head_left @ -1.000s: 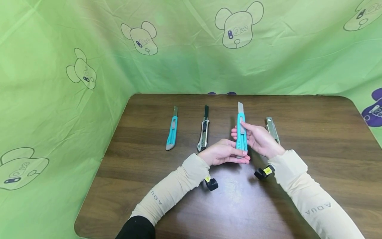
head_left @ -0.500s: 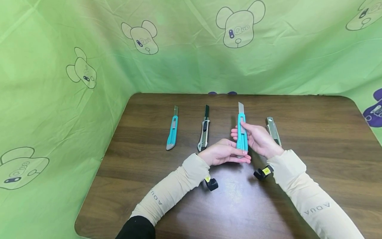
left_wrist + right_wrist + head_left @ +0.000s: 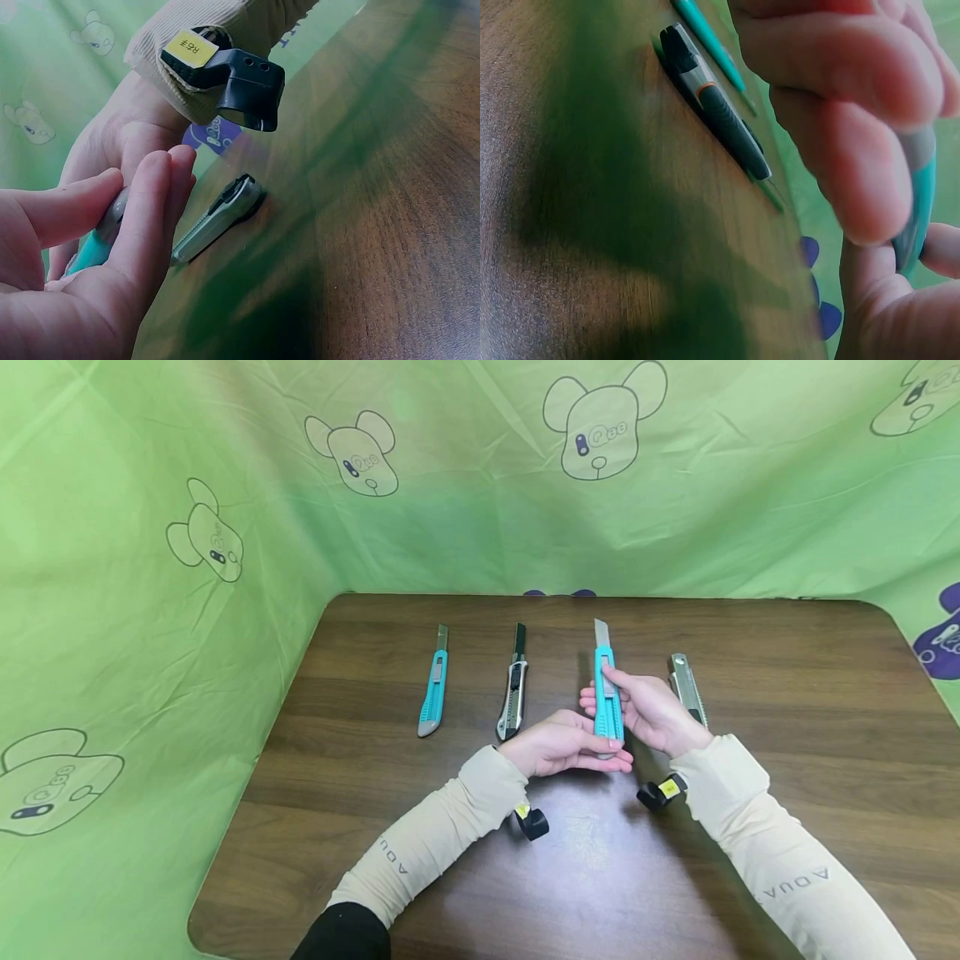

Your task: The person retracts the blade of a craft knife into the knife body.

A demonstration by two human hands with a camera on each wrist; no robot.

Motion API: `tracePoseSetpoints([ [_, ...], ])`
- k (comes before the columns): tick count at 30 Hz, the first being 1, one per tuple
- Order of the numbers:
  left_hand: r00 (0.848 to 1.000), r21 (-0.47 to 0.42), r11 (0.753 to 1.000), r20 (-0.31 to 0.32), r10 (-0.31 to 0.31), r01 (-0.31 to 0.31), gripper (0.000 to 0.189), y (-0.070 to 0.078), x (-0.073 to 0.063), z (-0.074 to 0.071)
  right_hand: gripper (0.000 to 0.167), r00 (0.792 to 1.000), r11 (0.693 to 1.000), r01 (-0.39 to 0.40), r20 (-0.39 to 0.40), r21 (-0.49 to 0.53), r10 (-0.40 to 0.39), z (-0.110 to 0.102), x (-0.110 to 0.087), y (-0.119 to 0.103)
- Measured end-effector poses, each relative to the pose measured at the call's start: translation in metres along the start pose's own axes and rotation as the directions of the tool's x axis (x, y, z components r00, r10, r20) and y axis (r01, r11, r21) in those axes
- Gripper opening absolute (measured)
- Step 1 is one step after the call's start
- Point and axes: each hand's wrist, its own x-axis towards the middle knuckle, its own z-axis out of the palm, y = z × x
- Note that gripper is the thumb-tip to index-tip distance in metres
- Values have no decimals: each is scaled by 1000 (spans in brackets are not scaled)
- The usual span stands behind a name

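A turquoise utility knife [image 3: 608, 720] is held up above the table, its blade [image 3: 602, 633] out and pointing away from me. My left hand [image 3: 557, 745] pinches the knife's near end between thumb and fingers. Around its middle, my right hand [image 3: 660, 714] grips the handle, the thumb lying on the slider. In the left wrist view, the grey end of the knife [image 3: 114, 216] shows between the left thumb and fingers. The right wrist view shows part of the turquoise handle [image 3: 924, 184] behind blurred left fingers; the blade is out of sight there.
On the wooden table [image 3: 360, 810] lie a smaller turquoise utility knife [image 3: 432, 693] and a silver-and-black one [image 3: 513, 693], both with blades out. A metallic-bodied knife [image 3: 686, 685] lies partly behind the right hand. A green cloth [image 3: 465, 527] hangs behind and left.
The blade end of the held knife has swung slightly left and toward me. Both hands keep their hold, nearly in place; the knives on the table have not moved.
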Motion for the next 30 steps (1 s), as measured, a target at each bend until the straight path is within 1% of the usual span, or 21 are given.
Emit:
tracePoseSetpoints([
  [8, 1000, 10, 1000, 1, -1, 1, 38, 0, -1, 0, 29, 1000, 1000, -4, -15, -24, 4, 1, 0, 1],
  [20, 1000, 17, 1000, 1, -8, 8, 38, -1, -1, 0, 20, 998, 996, 47, -26, -77, -49, 5, -2, 0],
  [23, 1000, 19, 1000, -1, -12, 12, 38, -1, -1, 0, 19, 999, 996, 44, -29, -76, -46, 6, -2, -1],
  [30, 1000, 16, 1000, -21, -13, 13, 37, -2, 0, 1, 18, 999, 999, 29, -42, -38, -31, 5, -5, -3],
])
